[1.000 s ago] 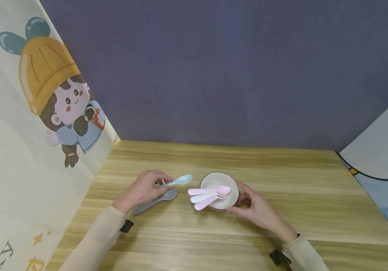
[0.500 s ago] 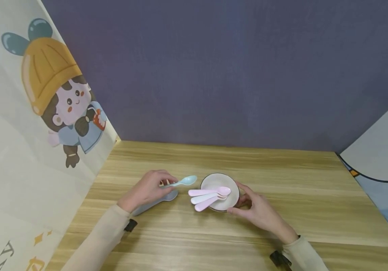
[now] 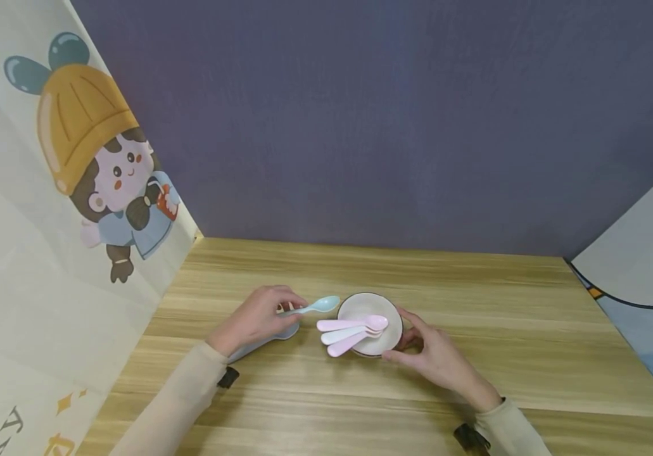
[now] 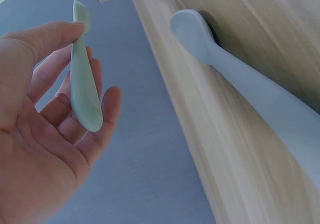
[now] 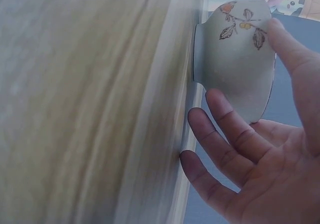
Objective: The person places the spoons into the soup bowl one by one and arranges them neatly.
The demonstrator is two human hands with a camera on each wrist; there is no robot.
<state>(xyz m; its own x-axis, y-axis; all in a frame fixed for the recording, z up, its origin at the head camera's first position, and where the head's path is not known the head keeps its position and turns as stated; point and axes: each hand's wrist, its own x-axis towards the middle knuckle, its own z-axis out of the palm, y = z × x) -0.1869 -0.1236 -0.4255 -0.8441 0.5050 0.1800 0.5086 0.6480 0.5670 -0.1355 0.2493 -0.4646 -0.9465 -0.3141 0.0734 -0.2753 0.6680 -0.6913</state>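
Note:
Between thumb and fingers my left hand point(image 3: 266, 315) pinches a mint-green spoon point(image 3: 324, 304), its bowl pointing right at the near side of the white bowl's rim. In the left wrist view the spoon's handle point(image 4: 84, 91) runs down across the palm. The white bowl point(image 3: 351, 306) stands on the table, with leaves and berries painted on its outer wall point(image 5: 245, 59). Two pink spoons point(image 3: 340, 323) and a white spoon point(image 3: 342, 334) lie in it, handles over the left rim. My right hand point(image 3: 437, 354) holds the bowl's right side, thumb and index finger at the rim.
A larger grey spoon point(image 3: 260, 346) lies on the wooden table point(image 3: 474, 304), partly under my left hand in the head view. A dark blue panel point(image 3: 383, 126) rises behind the table. Walls with cartoon prints stand on both sides.
My left hand has moved right with the mint-green spoon, bringing its tip close to the bowl and covering more of the grey spoon. The right hand and the bowl have stayed in place.

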